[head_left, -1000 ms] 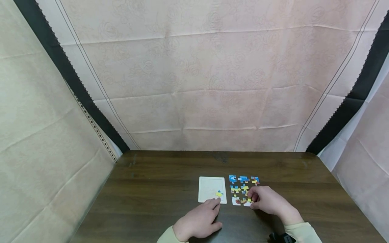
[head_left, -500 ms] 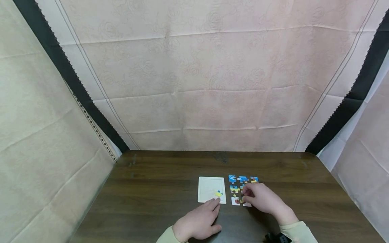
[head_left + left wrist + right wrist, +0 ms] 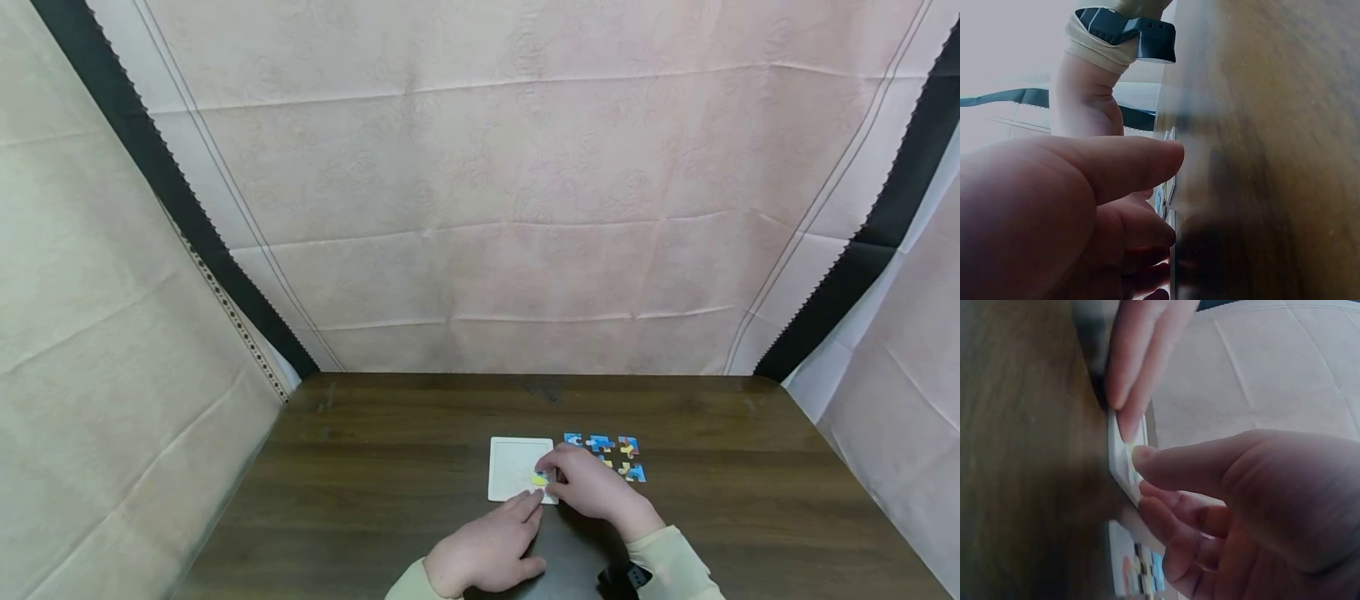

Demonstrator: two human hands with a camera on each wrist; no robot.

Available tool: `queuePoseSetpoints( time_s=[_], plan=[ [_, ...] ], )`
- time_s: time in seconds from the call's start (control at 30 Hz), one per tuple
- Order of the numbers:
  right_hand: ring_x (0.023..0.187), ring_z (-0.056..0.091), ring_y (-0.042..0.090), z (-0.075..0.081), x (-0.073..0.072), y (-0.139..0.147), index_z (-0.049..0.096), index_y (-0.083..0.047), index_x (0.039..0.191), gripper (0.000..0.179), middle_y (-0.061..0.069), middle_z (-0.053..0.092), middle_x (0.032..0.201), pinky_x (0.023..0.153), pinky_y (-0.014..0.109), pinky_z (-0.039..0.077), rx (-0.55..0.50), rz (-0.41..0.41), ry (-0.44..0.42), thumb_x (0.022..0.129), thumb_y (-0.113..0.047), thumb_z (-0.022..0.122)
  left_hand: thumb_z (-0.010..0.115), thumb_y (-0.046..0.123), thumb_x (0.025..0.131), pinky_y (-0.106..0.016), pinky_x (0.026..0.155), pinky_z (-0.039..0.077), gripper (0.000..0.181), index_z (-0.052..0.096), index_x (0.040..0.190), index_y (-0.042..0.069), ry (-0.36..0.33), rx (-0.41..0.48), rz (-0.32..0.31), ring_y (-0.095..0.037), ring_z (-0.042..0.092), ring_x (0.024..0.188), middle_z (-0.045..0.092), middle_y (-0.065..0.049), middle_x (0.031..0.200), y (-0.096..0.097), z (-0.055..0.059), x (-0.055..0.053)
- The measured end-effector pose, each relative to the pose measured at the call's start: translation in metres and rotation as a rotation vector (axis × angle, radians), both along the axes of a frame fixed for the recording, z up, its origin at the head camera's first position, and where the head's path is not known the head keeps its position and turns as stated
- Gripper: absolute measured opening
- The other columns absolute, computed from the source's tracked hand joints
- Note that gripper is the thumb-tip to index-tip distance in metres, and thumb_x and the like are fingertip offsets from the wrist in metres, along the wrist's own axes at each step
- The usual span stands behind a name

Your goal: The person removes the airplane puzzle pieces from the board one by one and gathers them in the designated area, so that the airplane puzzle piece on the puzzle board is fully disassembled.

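Note:
A white puzzle tray (image 3: 515, 460) lies on the table, with a yellow and blue puzzle piece (image 3: 538, 481) in its lower right part. My left hand (image 3: 491, 546) lies flat with straight fingers, the fingertips resting on the tray's near edge. My right hand (image 3: 596, 490) is at the tray's right side, thumb and fingertips brought together in a pinch beside that piece. In the right wrist view the thumb (image 3: 1179, 465) and curled fingers meet at the tray (image 3: 1116, 447). The puzzle piece in the pinch is mostly hidden by the fingers.
Loose puzzle pieces (image 3: 600, 442) lie in rows to the right of the tray, some hidden behind my right hand. A blue and yellow piece (image 3: 635, 472) shows at their right end. Patterned cloth (image 3: 525, 208) hangs behind the brown wooden table (image 3: 360, 483).
My right hand has moved left from the loose pieces to the tray, fingers still pinched. The right end of the rows has come into view. My left hand stays in place.

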State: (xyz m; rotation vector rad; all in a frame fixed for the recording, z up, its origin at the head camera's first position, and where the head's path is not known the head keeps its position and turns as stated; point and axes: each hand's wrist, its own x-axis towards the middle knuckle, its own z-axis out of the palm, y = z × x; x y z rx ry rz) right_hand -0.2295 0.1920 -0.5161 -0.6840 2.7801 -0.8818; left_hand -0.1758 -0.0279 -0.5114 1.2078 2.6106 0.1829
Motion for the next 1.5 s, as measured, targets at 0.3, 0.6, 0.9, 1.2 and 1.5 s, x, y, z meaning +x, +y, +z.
queuePoseSetpoints(
  time_s=[0.3, 0.6, 0.9, 1.2, 1.5],
  plan=[
    [0.075, 0.052, 0.013, -0.0014, 0.0038, -0.004, 0.077, -0.004, 0.116, 0.023, 0.002, 0.059, 0.098, 0.067, 0.033, 0.049, 0.028, -0.028, 0.029, 0.094, -0.007, 0.081, 0.058, 0.046, 0.109, -0.031, 0.124, 0.032, 0.069, 0.047, 0.16, 0.001, -0.048, 0.005, -0.012, -0.025, 0.028, 0.16, 0.03, -0.01, 0.174, -0.0011, 0.002, -0.0023],
    [0.076, 0.051, 0.013, -0.0026, 0.0045, -0.0041, 0.075, -0.006, 0.114, 0.021, 0.001, 0.056, 0.096, 0.069, 0.034, 0.048, 0.023, -0.056, 0.0, 0.095, -0.007, 0.081, 0.06, 0.046, 0.108, -0.033, 0.123, 0.034, 0.071, 0.045, 0.162, 0.002, -0.094, 0.028, 0.029, -0.024, 0.031, 0.159, 0.032, -0.007, 0.173, -0.0036, 0.005, -0.0048],
    [0.074, 0.051, 0.012, -0.0052, 0.0034, -0.0051, 0.074, -0.005, 0.113, 0.02, 0.0, 0.055, 0.096, 0.068, 0.033, 0.048, 0.02, -0.046, 0.012, 0.094, -0.005, 0.081, 0.061, 0.047, 0.107, -0.031, 0.122, 0.035, 0.074, 0.044, 0.161, 0.0, -0.022, 0.003, 0.018, -0.021, 0.033, 0.157, 0.033, -0.009, 0.171, -0.0043, 0.0003, -0.0033],
    [0.074, 0.05, 0.012, -0.0063, 0.002, -0.0052, 0.072, -0.006, 0.112, 0.02, 0.0, 0.056, 0.095, 0.068, 0.033, 0.047, 0.011, -0.035, 0.006, 0.094, -0.005, 0.08, 0.062, 0.048, 0.107, -0.03, 0.121, 0.036, 0.074, 0.046, 0.16, -0.001, 0.002, -0.007, 0.0, -0.019, 0.036, 0.153, 0.035, -0.01, 0.167, -0.0053, -0.0032, -0.0048],
    [0.079, 0.053, 0.016, -0.0057, -0.0004, -0.0046, 0.07, -0.006, 0.11, 0.02, 0.0, 0.058, 0.093, 0.07, 0.036, 0.048, -0.028, -0.044, -0.035, 0.094, -0.005, 0.081, 0.063, 0.048, 0.106, -0.028, 0.119, 0.037, 0.072, 0.05, 0.157, -0.002, 0.081, 0.002, -0.025, -0.018, 0.042, 0.149, 0.042, -0.011, 0.163, -0.0055, -0.0036, -0.0049]
  ],
)
